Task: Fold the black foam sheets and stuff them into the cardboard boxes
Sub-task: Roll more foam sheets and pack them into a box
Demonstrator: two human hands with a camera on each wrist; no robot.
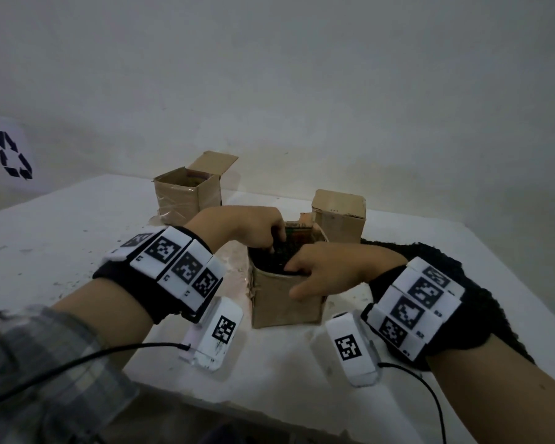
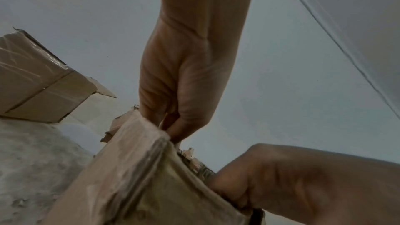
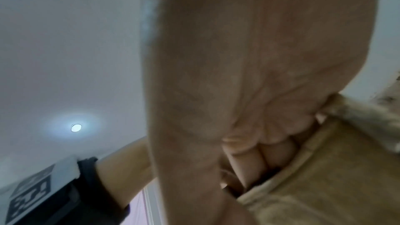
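Observation:
A cardboard box (image 1: 285,307) stands open in the middle of the white table (image 1: 61,238), with a black foam sheet (image 1: 274,257) bunched inside its mouth. My left hand (image 1: 277,243) reaches down from the far side, fingers curled into the foam; the left wrist view shows that hand (image 2: 173,126) dipping behind the box (image 2: 129,186) rim. My right hand (image 1: 297,277) grips the near rim, fingers hooked inside and thumb on the front wall. The right wrist view shows the right hand's (image 3: 249,156) fingers curled into the box (image 3: 324,186). Another black foam sheet (image 1: 446,261) lies under my right forearm.
An open taped cardboard box (image 1: 186,193) stands at the back left and a second one (image 1: 340,216) at the back right, close behind the middle box. A white bin with a recycling mark (image 1: 13,155) sits beyond the table's left edge. A wall runs behind the table.

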